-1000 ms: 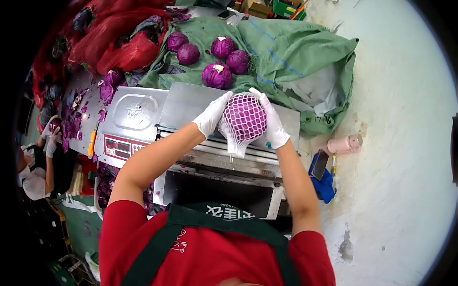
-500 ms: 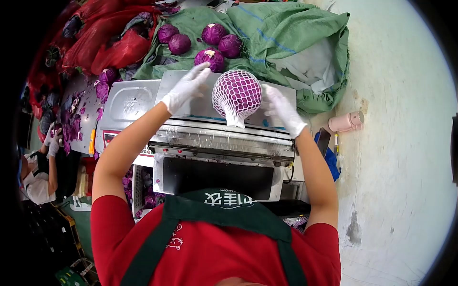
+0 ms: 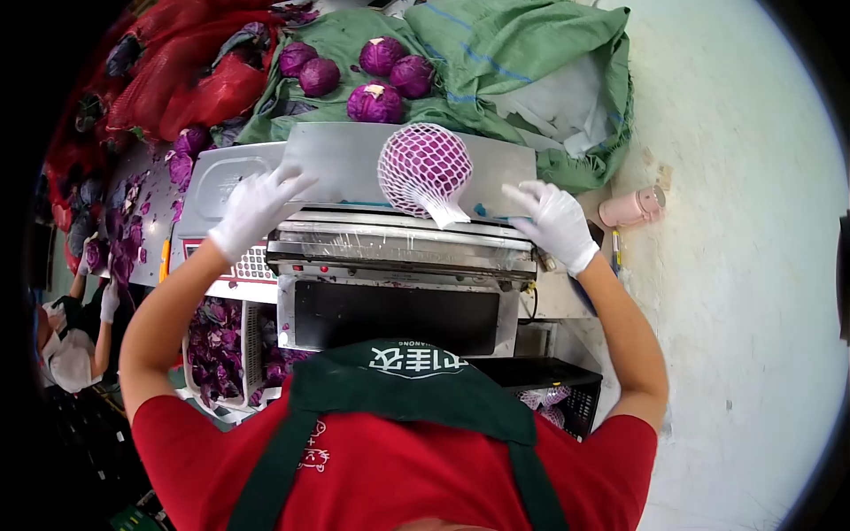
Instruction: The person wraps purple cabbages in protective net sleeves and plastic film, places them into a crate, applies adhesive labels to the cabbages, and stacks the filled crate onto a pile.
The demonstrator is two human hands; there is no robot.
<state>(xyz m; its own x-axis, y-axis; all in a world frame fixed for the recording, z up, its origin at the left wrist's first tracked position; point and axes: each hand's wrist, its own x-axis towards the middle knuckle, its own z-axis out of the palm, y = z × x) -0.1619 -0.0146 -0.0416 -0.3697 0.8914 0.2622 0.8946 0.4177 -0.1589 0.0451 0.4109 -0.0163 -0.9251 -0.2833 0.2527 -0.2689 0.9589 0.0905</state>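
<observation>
A red cabbage in a white foam net sits on the metal plate of the wrapping machine, the net's gathered tail pointing toward me. My left hand, in a white glove, hovers over the machine's left side with fingers apart and nothing in them. On the other side, my right hand, gloved too, is held above the machine's right end. Its fingers are spread and empty. Neither hand touches the netted cabbage.
Several bare red cabbages lie on a green sack behind the machine. Red mesh bags are piled at the left, near a co-worker's hand. A crate of purple leaves stands below. A pink bottle lies at right.
Both hands have drawn back toward me and moved farther apart, away from the netted cabbage. The cabbage stays on the plate, its tail now angled more to the right. The view has shifted slightly.
</observation>
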